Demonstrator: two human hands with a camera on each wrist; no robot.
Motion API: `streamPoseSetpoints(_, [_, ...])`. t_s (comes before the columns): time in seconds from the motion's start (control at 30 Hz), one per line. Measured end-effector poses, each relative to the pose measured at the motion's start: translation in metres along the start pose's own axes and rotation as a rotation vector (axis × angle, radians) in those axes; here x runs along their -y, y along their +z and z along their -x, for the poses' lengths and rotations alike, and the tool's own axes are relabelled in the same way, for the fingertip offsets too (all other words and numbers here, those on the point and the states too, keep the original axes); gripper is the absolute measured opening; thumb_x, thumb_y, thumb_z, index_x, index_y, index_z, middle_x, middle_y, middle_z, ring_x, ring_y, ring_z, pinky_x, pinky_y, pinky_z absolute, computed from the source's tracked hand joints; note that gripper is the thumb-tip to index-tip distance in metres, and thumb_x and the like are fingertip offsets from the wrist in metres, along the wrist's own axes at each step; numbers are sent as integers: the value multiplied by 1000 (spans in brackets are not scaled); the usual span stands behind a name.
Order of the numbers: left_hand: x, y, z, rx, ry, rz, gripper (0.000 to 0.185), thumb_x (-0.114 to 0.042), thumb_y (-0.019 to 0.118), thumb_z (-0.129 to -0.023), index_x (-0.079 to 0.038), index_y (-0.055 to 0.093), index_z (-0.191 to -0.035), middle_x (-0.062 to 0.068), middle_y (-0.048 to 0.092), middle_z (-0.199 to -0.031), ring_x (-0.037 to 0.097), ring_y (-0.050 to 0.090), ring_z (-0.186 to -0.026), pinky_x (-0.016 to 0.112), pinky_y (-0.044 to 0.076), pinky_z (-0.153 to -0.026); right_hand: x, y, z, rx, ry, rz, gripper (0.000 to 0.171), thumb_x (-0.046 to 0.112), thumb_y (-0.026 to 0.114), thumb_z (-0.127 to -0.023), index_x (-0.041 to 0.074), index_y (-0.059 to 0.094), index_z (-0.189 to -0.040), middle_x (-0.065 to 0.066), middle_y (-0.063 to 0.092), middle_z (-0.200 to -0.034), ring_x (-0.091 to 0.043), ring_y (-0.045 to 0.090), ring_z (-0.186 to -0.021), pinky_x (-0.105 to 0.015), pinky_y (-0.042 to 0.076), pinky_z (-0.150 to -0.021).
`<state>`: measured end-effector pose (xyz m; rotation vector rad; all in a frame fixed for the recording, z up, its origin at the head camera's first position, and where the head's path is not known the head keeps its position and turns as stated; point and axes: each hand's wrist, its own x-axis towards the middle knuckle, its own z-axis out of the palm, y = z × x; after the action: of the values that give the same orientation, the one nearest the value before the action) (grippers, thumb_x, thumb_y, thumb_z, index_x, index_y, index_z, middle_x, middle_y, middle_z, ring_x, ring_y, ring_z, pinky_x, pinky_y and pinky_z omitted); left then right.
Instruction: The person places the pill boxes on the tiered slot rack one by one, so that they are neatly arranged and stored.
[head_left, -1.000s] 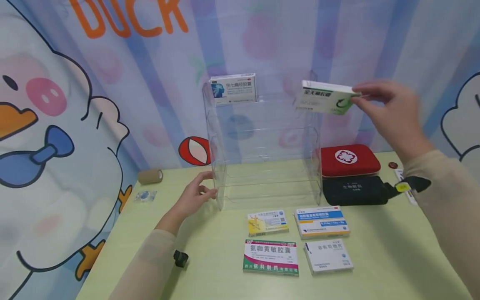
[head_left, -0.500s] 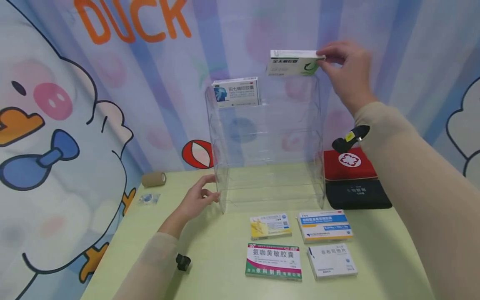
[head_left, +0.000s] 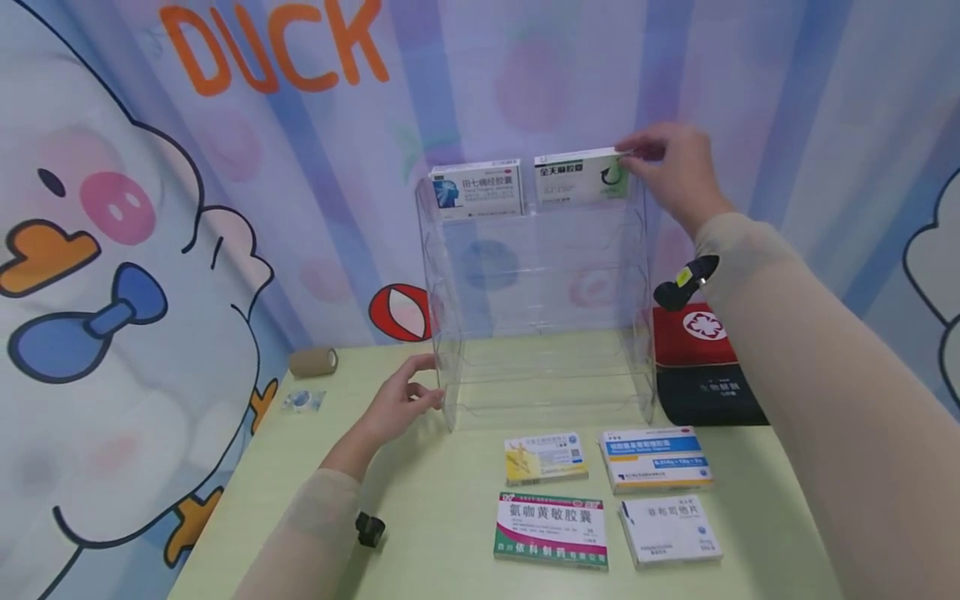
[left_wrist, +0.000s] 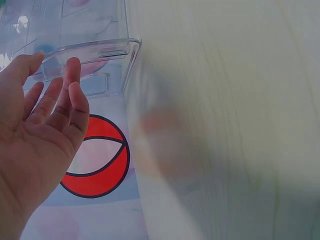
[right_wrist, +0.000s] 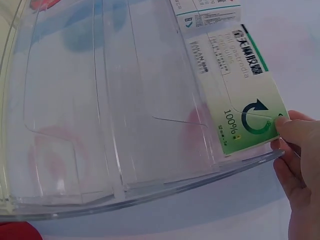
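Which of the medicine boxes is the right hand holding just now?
The green-and-white box with the round arrow logo, pinched by the right hand on the clear rack's top shelf, right of the blue-and-white box. Four others lie on the table.

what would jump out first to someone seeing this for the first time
Probably the clear acrylic rack standing mid-table, with the right hand pinching a green-and-white medicine box on its top tier, beside a blue-and-white box. The left hand rests open against the rack's lower left corner. Four more medicine boxes lie flat in front, and a big cartoon duck backdrop fills the left.
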<state>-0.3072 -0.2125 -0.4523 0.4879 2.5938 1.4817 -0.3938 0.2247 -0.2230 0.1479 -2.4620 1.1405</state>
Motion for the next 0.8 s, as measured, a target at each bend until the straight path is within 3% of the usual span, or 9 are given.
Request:
streamPoseSetpoints(0.23, [-1, 3, -1, 2, 2, -4, 58, -17, 67, -102, -19, 41, -153, 9, 46, -155, 24, 70, -96, 33, 52, -89, -8, 2, 17, -54, -79, -5, 39, 35, 64, -102, 17, 67, -137, 2, 51, -156, -21, 48, -142, -42, 40, -117])
streamPoseSetpoints(0.37, [-2, 3, 0, 4, -14, -12, 58, -17, 67, -102, -19, 41, -153, 8, 47, -154, 22, 70, -96, 32, 52, -89, -17, 4, 47, -115, -134, -32, 37, 30, 67, -101, 13, 70, -133, 2, 51, -154, -20, 45, -143, -44, 39, -117])
streamPoseSetpoints(0.47, [0, 2, -2, -2, -9, -19, 57, -18, 68, -101, -22, 42, -152, 5, 48, -153, 17, 70, -94, 31, 53, -88, -29, 6, 76, -137, -112, -118, 37, 31, 67, -101, 14, 69, -134, 1, 53, -151, -17, 45, -142, -43, 42, -116])
streamPoseSetpoints(0.6, [-2, 1, -3, -7, 17, -16, 59, -16, 68, -101, -22, 41, -152, 7, 47, -153, 19, 70, -93, 32, 53, -87, -51, 9, 118, -135, -50, -195, 39, 36, 66, -101, 18, 68, -136, 1, 56, -147, -17, 50, -137, -36, 45, -113])
streamPoseSetpoints(0.8, [-2, 1, -2, -8, 36, -15, 58, -13, 68, -101, -17, 41, -152, 11, 47, -154, 20, 70, -92, 32, 53, -85, -89, 26, 181, -101, -18, -111, 38, 37, 70, -99, 18, 70, -132, -3, 65, -136, -8, 57, -119, -9, 46, -93])
